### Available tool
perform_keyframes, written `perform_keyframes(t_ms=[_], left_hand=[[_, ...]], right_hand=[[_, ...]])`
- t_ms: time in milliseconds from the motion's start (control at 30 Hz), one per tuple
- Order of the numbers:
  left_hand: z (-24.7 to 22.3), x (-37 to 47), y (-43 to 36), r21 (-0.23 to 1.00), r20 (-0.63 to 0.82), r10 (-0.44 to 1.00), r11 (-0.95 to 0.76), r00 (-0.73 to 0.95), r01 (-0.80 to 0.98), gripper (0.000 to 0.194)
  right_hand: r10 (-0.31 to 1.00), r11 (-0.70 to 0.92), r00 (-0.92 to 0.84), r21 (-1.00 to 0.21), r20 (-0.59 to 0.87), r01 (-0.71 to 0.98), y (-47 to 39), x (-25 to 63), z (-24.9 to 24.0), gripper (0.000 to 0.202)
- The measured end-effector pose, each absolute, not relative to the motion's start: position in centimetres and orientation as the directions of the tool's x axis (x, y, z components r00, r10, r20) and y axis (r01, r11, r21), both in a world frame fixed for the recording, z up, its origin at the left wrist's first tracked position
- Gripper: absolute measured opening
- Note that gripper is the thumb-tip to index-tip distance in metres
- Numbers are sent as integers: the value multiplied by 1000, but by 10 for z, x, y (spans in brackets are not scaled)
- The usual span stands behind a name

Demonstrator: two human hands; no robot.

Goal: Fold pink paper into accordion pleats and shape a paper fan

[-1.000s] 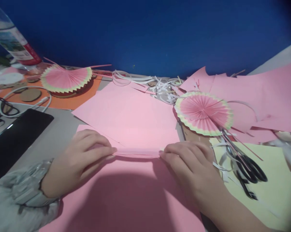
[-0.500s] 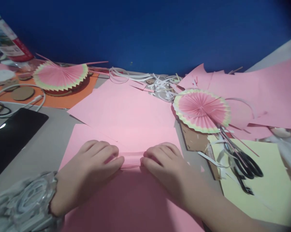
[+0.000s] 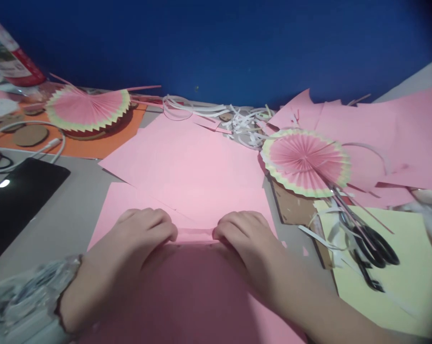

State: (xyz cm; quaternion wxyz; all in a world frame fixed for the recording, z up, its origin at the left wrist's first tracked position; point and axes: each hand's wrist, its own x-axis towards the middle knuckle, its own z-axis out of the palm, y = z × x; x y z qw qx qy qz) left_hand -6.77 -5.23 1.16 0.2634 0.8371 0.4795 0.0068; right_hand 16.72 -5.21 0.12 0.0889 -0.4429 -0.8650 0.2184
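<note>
A narrow folded strip [image 3: 196,236] runs across the large pink paper [image 3: 201,286] in front of me. My left hand [image 3: 140,243] pinches the strip's left end, its fingers curled over the top and its thumb mostly hidden below. At the right end my right hand [image 3: 250,241] grips the same fold, fingers bent and thumb tucked under. Only the middle of the fold shows between the two hands. More pink sheets [image 3: 187,157] lie beyond it.
A pleated pink paper disc [image 3: 305,160] rests at the right, near black-handled scissors [image 3: 377,246] on yellow paper [image 3: 409,286]. Another pleated piece [image 3: 90,107] sits on orange paper [image 3: 139,122]. A black phone-like object [image 3: 26,200], bottle [image 3: 13,57] and white paper strips [image 3: 244,124] lie around.
Both thumbs have moved down from the front of the fold and are now mostly hidden under the hands. The fold looks narrower, and the view has shifted slightly.
</note>
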Motion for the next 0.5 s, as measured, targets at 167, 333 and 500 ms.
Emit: perform_keyframes(t_ms=[167,333,500], left_hand=[[13,-75,-48,440,-244,806,-404,540,802,22],[13,-76,-47,462,-229,825,-374,516,804,28],[12,-78,-46,529,-274,819,-310,504,790,21]], right_hand=[[848,419,-520,-479,-97,772,-51,172,6,17],[869,361,-481,-519,-114,775,-48,174,7,17],[885,324,-451,-540,-117,777,-47,175,8,18]])
